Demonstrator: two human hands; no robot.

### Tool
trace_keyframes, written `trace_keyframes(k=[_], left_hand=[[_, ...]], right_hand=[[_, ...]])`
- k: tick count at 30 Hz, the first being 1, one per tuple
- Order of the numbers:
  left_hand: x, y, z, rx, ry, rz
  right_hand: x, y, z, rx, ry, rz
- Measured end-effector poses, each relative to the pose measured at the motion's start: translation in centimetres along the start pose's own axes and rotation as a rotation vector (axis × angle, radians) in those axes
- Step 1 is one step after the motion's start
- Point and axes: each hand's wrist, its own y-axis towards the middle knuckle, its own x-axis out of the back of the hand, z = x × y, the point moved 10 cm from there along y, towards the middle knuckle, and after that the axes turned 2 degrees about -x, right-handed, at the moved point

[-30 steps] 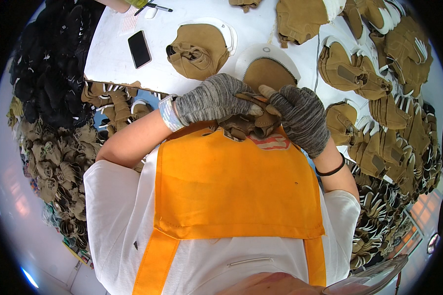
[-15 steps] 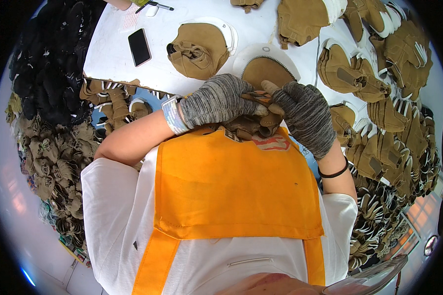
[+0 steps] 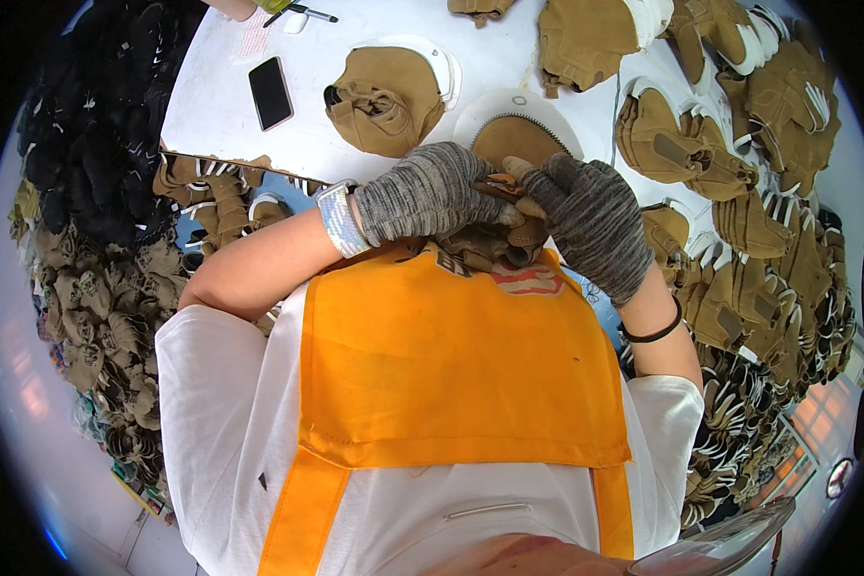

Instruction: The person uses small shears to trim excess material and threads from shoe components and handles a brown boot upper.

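Brown shoe upper (image 3: pixel 488 248) near the surface (image 3: pixel 216 110) edge

The upper lies just before the orange apron (image 3: pixel 466 374). For good work, I think one hand should steady the folded part while the other moves softly, without stretching it. The left hand (image 3: pixel 427 195) has its fingers closed on it. The right hand (image 3: pixel 593 219) is curled, fingertips touching it; whether they pinch, I cannot tell.

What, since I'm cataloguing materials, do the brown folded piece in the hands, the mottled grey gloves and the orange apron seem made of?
Brown folded piece: probably matte suede or an imitation, judging by dull, soft creases.
Mottled grey gloves: knitted yarn, matte, judging by fine streaked lines; fibre unclear.
Orange apron: seemingly woven cloth, fairly smooth, with stitched edge; fibre uncertain.
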Motion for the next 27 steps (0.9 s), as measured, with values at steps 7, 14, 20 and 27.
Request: trace_keyframes(k=[7, 14, 20, 27], left_hand=[[0.1, -0.2, -0.2, 0.004, -0.063, 0.004], [0.2, -0.3, -0.5, -0.054, -0.122, -0.037], [0.7, -0.3, -0.9, -0.067, -0.074, -0.057], [0.4, 0.0, -0.7, -0.068, -0.139, -0.039]], right_hand=[[-0.1, -0.2, -0.5, 0.015, 0.045, -0.026], [-0.1, -0.5, -0.9, 0.042, 0.128, -0.103], [0.0, -0.1, -0.7, -0.013, 0.14, -0.051], [-1.0, -0.5, -1.0, -0.022, 0.061, 0.005]])
